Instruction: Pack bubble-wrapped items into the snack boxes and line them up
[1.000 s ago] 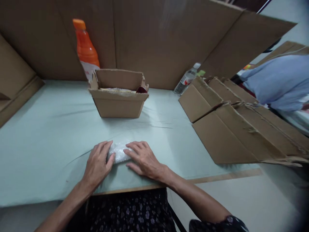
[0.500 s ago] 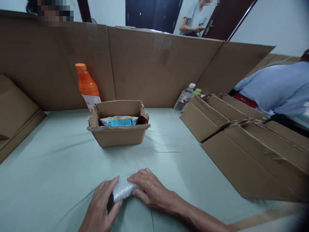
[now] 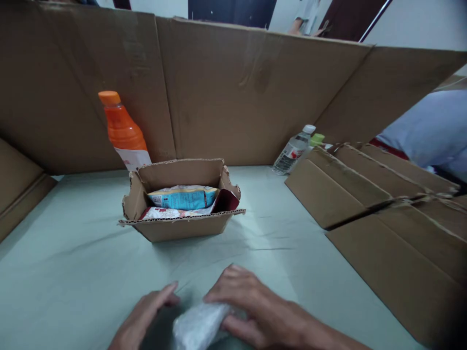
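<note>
A bubble-wrapped bundle is at the bottom middle, smeared a little by motion. My right hand grips it between thumb and fingers from the right. To its left, my left hand is apart from the bundle, thumb and fingers spaced with nothing between them. What the wrap covers cannot be made out. Beyond both hands stands an open cardboard box with a blue packet, a white-and-red packet and a dark red piece inside.
An orange bottle leans at the back left against a tall cardboard wall. A clear water bottle and a green cap are at the back right. Cardboard boxes line the right side; another cardboard piece stands left. A person's sleeve shows beyond.
My left hand has come off the bubble-wrapped bundle. My right hand keeps hold, and the bundle sits lower in view and is tilted. The camera view has dipped toward the table.
</note>
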`<action>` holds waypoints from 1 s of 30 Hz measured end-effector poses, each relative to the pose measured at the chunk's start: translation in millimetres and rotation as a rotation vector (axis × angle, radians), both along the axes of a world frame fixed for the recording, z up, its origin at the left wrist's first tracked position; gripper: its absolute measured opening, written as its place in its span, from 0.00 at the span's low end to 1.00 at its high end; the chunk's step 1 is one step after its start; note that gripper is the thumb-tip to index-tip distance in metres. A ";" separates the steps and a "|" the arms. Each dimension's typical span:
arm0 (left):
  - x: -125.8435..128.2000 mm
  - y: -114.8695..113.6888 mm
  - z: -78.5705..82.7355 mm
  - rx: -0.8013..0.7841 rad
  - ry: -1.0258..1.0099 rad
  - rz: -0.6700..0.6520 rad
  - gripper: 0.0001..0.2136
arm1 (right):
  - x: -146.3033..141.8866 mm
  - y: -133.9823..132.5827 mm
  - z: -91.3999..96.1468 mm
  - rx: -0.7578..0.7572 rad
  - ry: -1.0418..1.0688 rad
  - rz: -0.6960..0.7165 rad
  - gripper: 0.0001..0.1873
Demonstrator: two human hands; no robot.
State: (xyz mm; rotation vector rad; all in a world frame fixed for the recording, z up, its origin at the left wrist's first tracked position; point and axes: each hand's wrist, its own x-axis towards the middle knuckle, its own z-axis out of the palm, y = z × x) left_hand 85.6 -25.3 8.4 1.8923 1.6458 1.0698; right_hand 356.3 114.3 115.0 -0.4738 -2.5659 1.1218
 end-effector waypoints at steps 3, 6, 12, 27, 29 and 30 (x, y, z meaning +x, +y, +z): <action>-15.8 19.9 26.2 -0.070 -0.009 0.086 0.24 | 5.0 29.0 61.6 0.121 0.275 -0.276 0.19; -11.6 46.9 42.6 -0.020 -0.038 0.154 0.17 | -22.7 71.2 108.9 0.382 0.331 -0.493 0.16; -9.2 73.4 58.3 0.143 -0.036 0.397 0.09 | -118.3 130.6 110.4 0.509 -0.643 -0.084 0.10; -9.4 74.3 -3.0 0.242 -0.026 0.227 0.07 | -162.0 137.2 89.2 0.696 -0.946 0.192 0.12; -10.0 73.7 -3.0 0.254 -0.011 0.216 0.07 | -159.4 137.9 91.9 0.626 -0.947 0.197 0.11; -10.1 73.3 -3.6 0.259 -0.004 0.211 0.07 | -156.4 137.9 93.4 0.603 -0.925 0.194 0.12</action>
